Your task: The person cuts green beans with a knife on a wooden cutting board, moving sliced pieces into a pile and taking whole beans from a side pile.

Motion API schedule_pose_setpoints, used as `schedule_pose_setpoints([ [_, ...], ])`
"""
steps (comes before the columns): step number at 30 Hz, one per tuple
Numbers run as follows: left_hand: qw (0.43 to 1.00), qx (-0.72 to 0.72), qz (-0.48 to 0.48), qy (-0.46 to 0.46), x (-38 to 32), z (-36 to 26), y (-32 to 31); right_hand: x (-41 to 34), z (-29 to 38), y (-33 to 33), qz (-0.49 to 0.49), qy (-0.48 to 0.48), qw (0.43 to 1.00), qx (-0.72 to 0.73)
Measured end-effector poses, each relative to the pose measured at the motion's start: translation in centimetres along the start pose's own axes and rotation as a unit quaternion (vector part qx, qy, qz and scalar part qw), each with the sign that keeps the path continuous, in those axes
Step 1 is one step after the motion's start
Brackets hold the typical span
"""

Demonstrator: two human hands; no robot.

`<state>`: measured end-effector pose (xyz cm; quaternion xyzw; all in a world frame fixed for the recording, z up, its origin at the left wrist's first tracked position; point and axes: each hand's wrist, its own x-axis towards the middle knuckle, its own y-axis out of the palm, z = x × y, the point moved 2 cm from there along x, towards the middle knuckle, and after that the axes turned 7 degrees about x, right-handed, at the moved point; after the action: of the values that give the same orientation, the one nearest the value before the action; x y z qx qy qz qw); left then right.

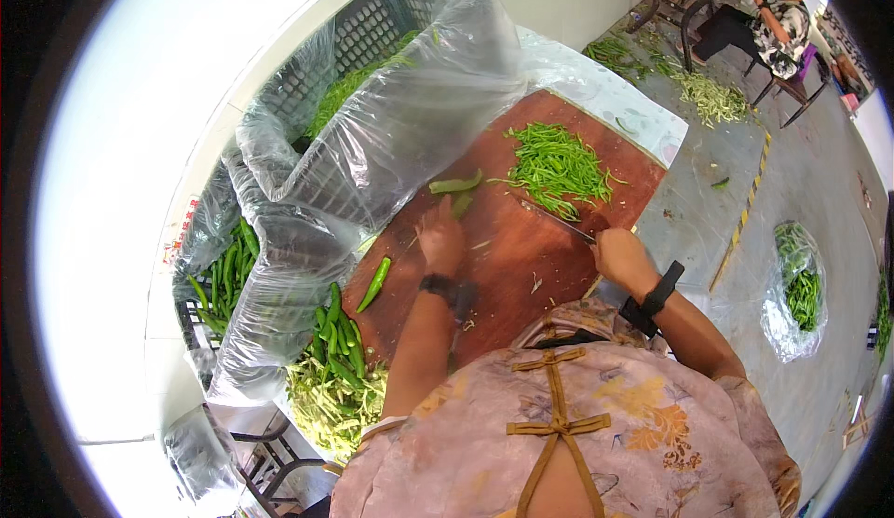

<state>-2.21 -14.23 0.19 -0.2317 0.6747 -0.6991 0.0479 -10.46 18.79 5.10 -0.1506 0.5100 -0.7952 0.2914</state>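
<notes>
My right hand [624, 258] grips a knife [559, 222], its blade on the brown-red cutting board [503, 273]. Beyond the blade lies a heap of thinly sliced green pepper [559, 165]. My left hand [440, 236] is motion-blurred over the board; whether it holds anything is unclear. Just past its fingers are a pale green pepper piece [455, 183] and a second, blurred piece [461, 205]. A whole green chili pepper [374, 284] rests left of my left wrist. More whole peppers [340, 336] are piled at the board's near left edge.
Plastic-lined crates hold shredded green pepper [349, 95] and whole peppers [230, 266]. Pale trimmings [332, 399] lie at lower left. A bag of green peppers [801, 291] stands on the floor at right. Another person [775, 25] sits at a table at upper right.
</notes>
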Motion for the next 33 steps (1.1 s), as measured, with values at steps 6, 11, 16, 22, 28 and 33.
schedule_pose_setpoints([
  [6, 0.977, -0.181, -0.092, 0.063, -1.5, -3.5, -0.9, -0.5, -0.7, 0.9, 0.001, 0.035, 0.999, 0.029],
  [11, 0.976, -0.182, -0.099, 0.074, -1.1, -5.3, -2.7, -0.4, -0.8, 1.2, 0.012, 0.04, 0.999, 0.012],
  [16, 0.973, -0.207, -0.075, 0.073, -0.6, -6.8, -5.9, -0.4, -0.8, 1.1, 0.002, 0.043, 0.999, 0.01],
  [22, 0.966, -0.104, 0.124, 0.2, -0.4, -10.4, -6.8, -0.5, -0.4, 0.7, -0.01, 0.036, 0.999, 0.023],
  [28, 0.954, -0.239, 0.07, 0.169, -2.7, -8.8, -4.0, -0.5, -0.5, 0.7, 0.005, 0.054, 0.998, 0.013],
  [33, 0.953, -0.239, -0.043, 0.18, -2.2, -6.6, -1.7, -0.3, -0.3, 0.7, 0.017, 0.051, 0.998, 0.016],
])
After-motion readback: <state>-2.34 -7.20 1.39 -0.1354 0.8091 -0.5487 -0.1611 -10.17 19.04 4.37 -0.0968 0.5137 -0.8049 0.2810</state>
